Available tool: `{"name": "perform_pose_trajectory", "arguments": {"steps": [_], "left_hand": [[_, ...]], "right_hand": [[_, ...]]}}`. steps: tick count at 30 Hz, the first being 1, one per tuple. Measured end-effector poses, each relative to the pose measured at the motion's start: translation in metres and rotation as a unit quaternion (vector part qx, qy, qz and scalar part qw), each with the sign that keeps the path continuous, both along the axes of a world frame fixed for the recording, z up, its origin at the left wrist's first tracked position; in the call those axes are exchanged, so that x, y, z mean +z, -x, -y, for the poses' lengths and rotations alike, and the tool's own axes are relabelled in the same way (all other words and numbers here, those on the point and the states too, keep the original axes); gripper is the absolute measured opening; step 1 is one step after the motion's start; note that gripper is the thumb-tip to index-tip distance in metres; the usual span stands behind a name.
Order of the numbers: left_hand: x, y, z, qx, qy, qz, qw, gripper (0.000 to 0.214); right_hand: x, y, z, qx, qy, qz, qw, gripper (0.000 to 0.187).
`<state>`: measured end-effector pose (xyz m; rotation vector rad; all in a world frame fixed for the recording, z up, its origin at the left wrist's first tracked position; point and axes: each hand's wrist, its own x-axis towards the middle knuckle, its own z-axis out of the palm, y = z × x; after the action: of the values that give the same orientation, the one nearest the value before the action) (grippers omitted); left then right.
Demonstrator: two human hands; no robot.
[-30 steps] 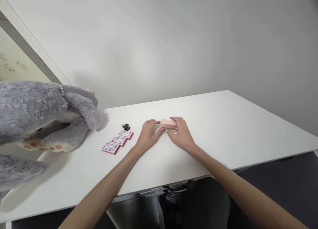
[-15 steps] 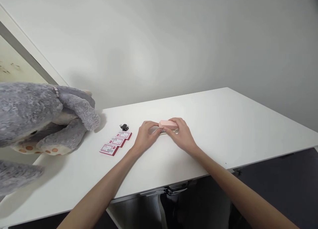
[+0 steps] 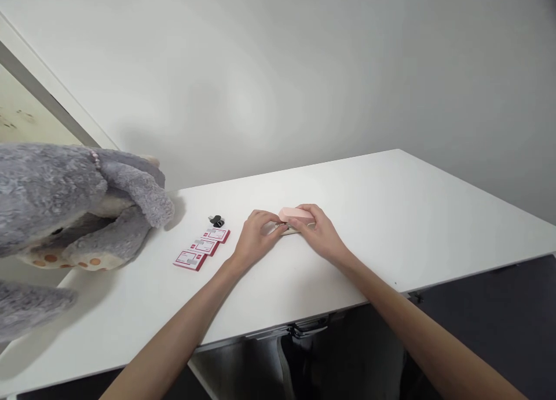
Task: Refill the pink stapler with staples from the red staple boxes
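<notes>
Between my hands, low over the white table, is a pink stapler (image 3: 295, 215), its rounded pink top tilted up from a pale, narrow base (image 3: 292, 232). My right hand (image 3: 322, 232) wraps around the right end of the pink top, thumb along the near side. At the other end, my left hand (image 3: 256, 235) has thumb and forefinger pinched on the stapler's front. Any small piece between those fingertips is hidden. Left of my left hand lie three red-and-white boxes (image 3: 202, 248) in a stepped row, with a small black staple remover (image 3: 216, 221) behind them.
A large grey plush toy (image 3: 73, 197) lies along the left side of the white table (image 3: 382, 215). A pale wall (image 3: 278, 87) rises behind the table. Dark space and a metal fitting (image 3: 308, 329) show below the front edge.
The pink top has turned and tilted slightly in my right hand, showing its rounded left end. My left fingertips have shifted a little right, further onto the stapler's front.
</notes>
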<state>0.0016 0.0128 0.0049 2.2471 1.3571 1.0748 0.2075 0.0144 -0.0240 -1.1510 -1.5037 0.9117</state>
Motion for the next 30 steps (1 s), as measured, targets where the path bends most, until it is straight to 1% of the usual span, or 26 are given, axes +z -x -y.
{"name": "perform_pose_trajectory", "arguments": {"steps": [5, 10, 14, 18, 22, 27, 30], "left_hand": [[-0.002, 0.001, -0.001, -0.009, -0.003, -0.013, 1.0, 0.016], [-0.006, 0.001, -0.002, -0.02, -0.017, -0.044, 0.999, 0.015], [-0.007, 0.0, -0.001, -0.017, -0.029, -0.052, 0.998, 0.014], [-0.008, -0.001, -0.001, -0.02, -0.038, -0.062, 0.997, 0.017], [-0.01, -0.003, -0.001, -0.021, -0.058, -0.08, 0.995, 0.021], [-0.014, -0.006, 0.0, -0.037, -0.07, -0.092, 0.993, 0.015], [-0.013, -0.007, 0.001, -0.035, -0.065, -0.089, 0.993, 0.013]], "right_hand": [[0.001, -0.002, 0.0, 0.017, 0.004, -0.012, 1.0, 0.041], [0.004, -0.003, 0.001, 0.03, 0.027, -0.024, 0.999, 0.046], [0.008, -0.004, 0.003, 0.036, 0.041, -0.036, 0.998, 0.048], [0.011, -0.006, 0.004, 0.051, 0.039, -0.045, 0.997, 0.049], [0.01, -0.007, 0.002, 0.061, 0.032, -0.057, 0.996, 0.05], [0.007, -0.008, -0.001, 0.066, 0.035, -0.076, 0.994, 0.053], [0.007, -0.009, 0.0, 0.065, 0.031, -0.08, 0.994, 0.055]]}}
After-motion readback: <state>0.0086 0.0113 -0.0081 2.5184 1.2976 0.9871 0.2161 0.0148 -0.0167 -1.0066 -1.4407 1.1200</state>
